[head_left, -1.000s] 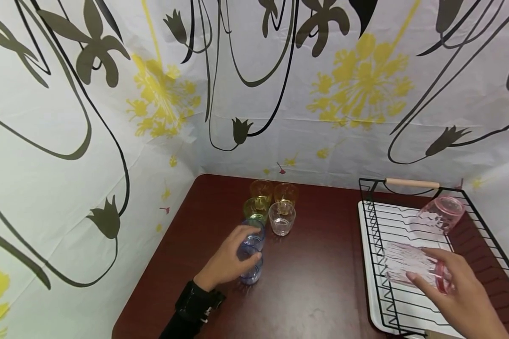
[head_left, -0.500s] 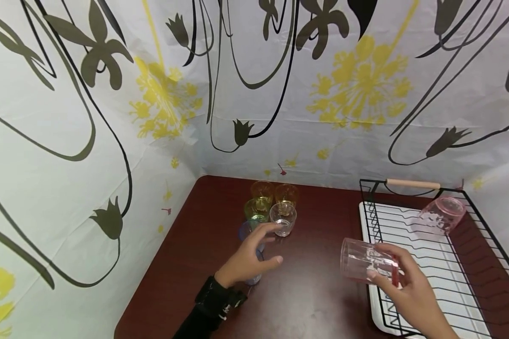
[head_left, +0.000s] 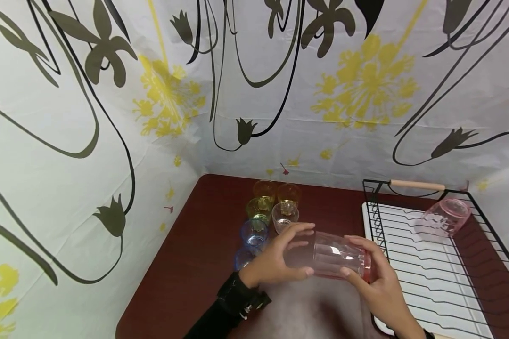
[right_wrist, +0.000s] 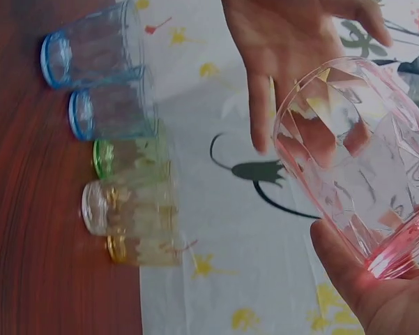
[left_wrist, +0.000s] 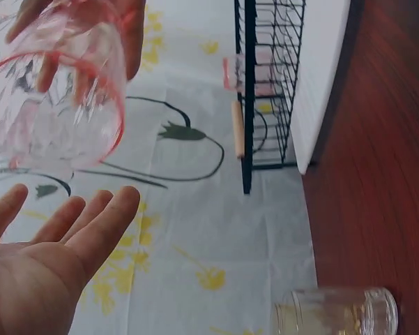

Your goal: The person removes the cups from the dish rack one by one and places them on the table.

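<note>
A pink drinking glass (head_left: 332, 254) lies sideways in the air over the table, its mouth towards the left. My right hand (head_left: 381, 289) grips it around the base end, fingers on one side and thumb on the other. Close to the mouth, my left hand (head_left: 273, 261) has its fingers spread and relaxed. In the left wrist view a gap shows between those fingertips and the pink glass (left_wrist: 63, 112). Two blue glasses (head_left: 254, 231) stand upright beside the left hand, the nearer one partly hidden by it. Behind them stand a green glass (head_left: 258, 210) and a clear glass (head_left: 283, 216).
Two amber glasses (head_left: 264, 189) stand at the back of the dark red table (head_left: 182, 249). On the right is a black wire dish rack (head_left: 375, 226) with a wooden handle (head_left: 417, 185) over a white tray (head_left: 366, 214). Another pink glass (head_left: 447, 216) leans in its far corner.
My right hand has lifted the pink glass from the rack and carried it left over the table. My left hand has left the blue glasses and moved right towards the pink glass.
</note>
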The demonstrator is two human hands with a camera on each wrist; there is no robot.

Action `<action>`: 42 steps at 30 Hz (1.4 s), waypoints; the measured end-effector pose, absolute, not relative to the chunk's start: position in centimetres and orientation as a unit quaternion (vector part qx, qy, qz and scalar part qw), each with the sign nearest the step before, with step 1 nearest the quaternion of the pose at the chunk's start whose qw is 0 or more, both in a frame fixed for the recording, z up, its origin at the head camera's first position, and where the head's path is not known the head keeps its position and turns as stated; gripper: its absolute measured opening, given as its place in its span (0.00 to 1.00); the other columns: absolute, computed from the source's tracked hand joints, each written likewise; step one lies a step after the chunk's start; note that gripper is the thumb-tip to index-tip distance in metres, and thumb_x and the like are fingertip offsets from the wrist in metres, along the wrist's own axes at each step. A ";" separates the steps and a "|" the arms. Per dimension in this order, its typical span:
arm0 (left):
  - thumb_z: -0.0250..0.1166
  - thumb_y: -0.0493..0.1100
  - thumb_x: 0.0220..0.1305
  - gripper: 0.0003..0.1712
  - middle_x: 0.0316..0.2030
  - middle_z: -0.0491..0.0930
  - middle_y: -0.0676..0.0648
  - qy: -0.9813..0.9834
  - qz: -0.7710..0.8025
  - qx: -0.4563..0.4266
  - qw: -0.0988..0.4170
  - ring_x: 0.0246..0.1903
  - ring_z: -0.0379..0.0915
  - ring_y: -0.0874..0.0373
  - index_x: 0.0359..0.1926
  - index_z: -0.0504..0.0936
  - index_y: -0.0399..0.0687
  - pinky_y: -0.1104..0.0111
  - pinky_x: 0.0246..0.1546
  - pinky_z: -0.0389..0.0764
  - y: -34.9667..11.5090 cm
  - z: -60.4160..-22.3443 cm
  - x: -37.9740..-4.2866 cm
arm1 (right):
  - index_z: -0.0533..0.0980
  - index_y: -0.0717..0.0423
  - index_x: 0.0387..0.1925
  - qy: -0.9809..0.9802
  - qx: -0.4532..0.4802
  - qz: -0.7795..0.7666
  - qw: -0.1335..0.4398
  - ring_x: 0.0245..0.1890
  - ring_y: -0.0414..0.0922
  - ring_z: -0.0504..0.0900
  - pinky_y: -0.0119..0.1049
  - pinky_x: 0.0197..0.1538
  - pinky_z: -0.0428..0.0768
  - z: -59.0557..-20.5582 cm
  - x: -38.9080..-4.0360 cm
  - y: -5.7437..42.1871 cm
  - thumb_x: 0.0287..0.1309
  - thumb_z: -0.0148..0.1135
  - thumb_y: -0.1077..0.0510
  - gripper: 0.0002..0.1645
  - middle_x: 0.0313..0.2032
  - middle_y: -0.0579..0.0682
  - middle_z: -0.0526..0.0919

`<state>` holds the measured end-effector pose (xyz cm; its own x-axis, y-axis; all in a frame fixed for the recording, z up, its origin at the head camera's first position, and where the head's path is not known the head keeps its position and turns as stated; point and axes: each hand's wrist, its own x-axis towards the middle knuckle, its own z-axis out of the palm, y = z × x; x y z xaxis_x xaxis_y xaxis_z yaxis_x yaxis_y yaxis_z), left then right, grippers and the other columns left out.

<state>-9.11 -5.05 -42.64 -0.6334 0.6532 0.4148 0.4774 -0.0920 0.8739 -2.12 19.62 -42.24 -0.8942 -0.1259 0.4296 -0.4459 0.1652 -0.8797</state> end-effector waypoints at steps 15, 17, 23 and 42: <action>0.75 0.34 0.54 0.44 0.66 0.68 0.42 0.701 0.575 0.422 0.022 0.66 0.69 0.59 0.71 0.67 0.48 0.65 0.66 0.78 -4.3 -42.2 -8.4 | 0.65 0.70 0.68 -0.715 0.216 0.650 0.141 0.51 0.35 0.84 0.30 0.41 0.87 -42.4 -2.1 18.1 0.55 0.60 0.83 0.38 0.63 0.45 0.77; 0.76 0.35 0.54 0.44 0.65 0.68 0.43 0.709 0.564 0.423 0.020 0.66 0.69 0.59 0.71 0.68 0.48 0.66 0.65 0.78 -4.4 -42.2 -8.4 | 0.65 0.70 0.68 -0.714 0.219 0.651 0.139 0.51 0.35 0.84 0.30 0.41 0.87 -42.5 -2.0 18.2 0.55 0.60 0.83 0.38 0.63 0.46 0.76; 0.77 0.36 0.52 0.43 0.63 0.70 0.43 0.719 0.540 0.437 0.001 0.64 0.71 0.58 0.69 0.70 0.45 0.68 0.65 0.78 -4.5 -41.8 -8.5 | 0.63 0.69 0.68 -0.738 0.215 0.629 0.116 0.53 0.33 0.83 0.30 0.44 0.87 -42.6 -2.0 18.5 0.57 0.61 0.81 0.38 0.65 0.44 0.74; 0.77 0.49 0.55 0.41 0.64 0.70 0.50 0.819 0.422 0.388 0.039 0.56 0.73 0.60 0.69 0.72 0.56 0.73 0.54 0.81 -7.0 -40.0 -9.9 | 0.70 0.53 0.68 -0.848 0.228 0.447 0.167 0.64 0.25 0.70 0.15 0.63 0.69 -42.6 -2.2 20.1 0.53 0.71 0.74 0.41 0.66 0.45 0.70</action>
<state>-9.87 -6.97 -40.04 -0.6959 0.6682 0.2629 0.6018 0.3430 0.7212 -2.24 20.12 -42.57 -0.8401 -0.2378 0.4876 -0.5367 0.4955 -0.6830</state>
